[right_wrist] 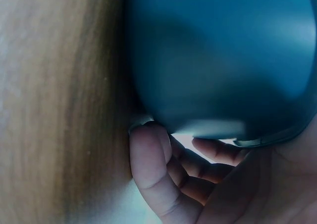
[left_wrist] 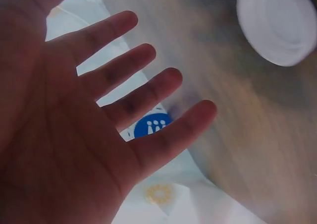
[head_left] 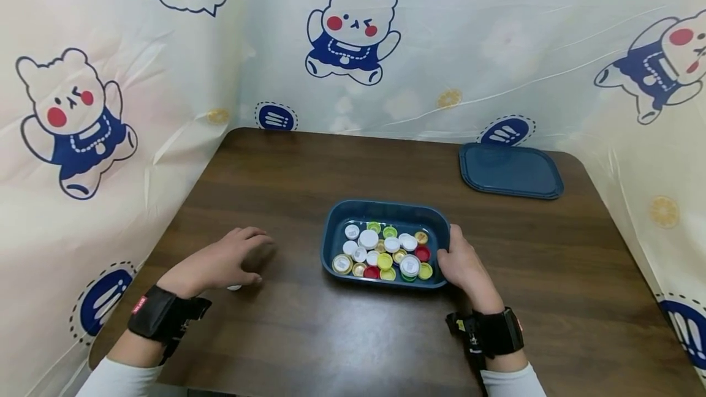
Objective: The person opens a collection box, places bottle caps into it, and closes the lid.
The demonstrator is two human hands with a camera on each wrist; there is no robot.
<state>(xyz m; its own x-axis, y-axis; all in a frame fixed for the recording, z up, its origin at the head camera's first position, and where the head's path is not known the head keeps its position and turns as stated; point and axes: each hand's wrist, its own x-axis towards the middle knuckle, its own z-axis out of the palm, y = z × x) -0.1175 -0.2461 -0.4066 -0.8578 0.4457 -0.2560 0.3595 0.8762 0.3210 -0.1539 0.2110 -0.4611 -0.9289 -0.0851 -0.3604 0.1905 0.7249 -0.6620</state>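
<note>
Blue tray (head_left: pixel 333 244) of bottle caps (head_left: pixel 384 252), mid-desk (head_left: pixel 309 164), is gripped at its right edge by curled right hand (head_left: pixel 462 266). Left hand (head_left: pixel 220 262) is spread flat over a white cap (left_wrist: pixel 277 23).

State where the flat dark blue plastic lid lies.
In the head view, the flat dark blue plastic lid lies at the table's far right corner, beyond the blue tub of bottle caps, untouched.

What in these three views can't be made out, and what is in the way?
- Head view: white cap on the table, mostly hidden under the left hand.
- Head view: print on the bottle caps in the blue tub, too small.
- Right wrist view: whether the right hand fingers touch the tub's side; blurred, cut off by the frame edge.
- Left wrist view: cap cut off at the top, blurred.
</note>
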